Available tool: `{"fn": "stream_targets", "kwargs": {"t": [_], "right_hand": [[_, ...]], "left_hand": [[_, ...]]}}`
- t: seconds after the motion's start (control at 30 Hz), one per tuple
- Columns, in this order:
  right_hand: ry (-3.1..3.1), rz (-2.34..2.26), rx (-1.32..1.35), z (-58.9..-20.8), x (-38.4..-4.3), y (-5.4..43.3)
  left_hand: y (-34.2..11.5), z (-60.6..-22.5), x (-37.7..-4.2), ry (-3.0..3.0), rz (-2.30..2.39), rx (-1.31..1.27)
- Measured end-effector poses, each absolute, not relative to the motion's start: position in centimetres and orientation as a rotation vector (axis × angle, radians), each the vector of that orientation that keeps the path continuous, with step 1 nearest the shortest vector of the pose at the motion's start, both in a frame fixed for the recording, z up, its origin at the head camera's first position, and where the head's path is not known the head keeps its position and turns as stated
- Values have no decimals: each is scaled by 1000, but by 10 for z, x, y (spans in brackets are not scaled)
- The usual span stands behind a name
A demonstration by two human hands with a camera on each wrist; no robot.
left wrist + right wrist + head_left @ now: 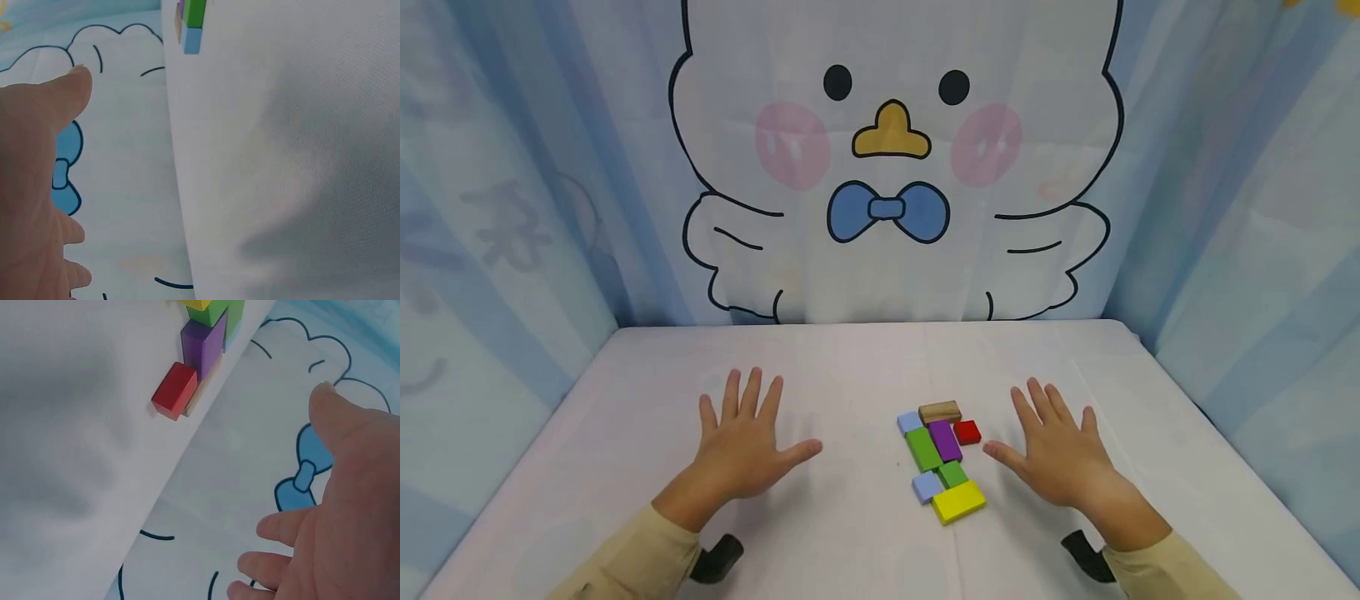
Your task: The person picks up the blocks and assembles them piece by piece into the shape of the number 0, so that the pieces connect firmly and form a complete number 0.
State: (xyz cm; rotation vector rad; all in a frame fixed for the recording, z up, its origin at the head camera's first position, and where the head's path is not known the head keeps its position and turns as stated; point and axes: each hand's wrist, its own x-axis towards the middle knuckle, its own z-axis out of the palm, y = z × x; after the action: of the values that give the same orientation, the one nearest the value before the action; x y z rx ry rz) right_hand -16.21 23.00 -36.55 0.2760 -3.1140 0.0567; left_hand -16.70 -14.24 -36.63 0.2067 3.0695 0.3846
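Observation:
My left hand (747, 452) spreads its fingers over the table, left of the blocks, and holds nothing. On the other side my right hand (1060, 454) is spread too, nearest to a red block (967, 432) but apart from it. Close together on the table are a plain wooden block (940, 412), a purple block (945, 441), a long green block (923, 449), a small green block (952, 475), a yellow block (958, 502) and two light blue blocks, one at the back (909, 422) and one nearer me (927, 487).
A white cloth covers the table (850, 358). Behind it hangs a curtain (887, 283) printed with a cartoon bird, and blue-and-white curtains close off both sides. A dark strap piece (717, 559) sticks out beside the left sleeve, another (1087, 557) beside the right.

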Motion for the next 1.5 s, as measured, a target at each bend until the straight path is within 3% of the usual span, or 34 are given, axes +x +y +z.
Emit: {"fn": "stream_targets", "kwargs": {"t": [0.93,1.5], "right_hand": [[-3052,816,586,-374,-155,227],[-3146,915,630,-383,-157,223]], "left_hand": [[-112,-385,-165,2985,851,518],[-77,-393,-165,2821,898,564]]}}
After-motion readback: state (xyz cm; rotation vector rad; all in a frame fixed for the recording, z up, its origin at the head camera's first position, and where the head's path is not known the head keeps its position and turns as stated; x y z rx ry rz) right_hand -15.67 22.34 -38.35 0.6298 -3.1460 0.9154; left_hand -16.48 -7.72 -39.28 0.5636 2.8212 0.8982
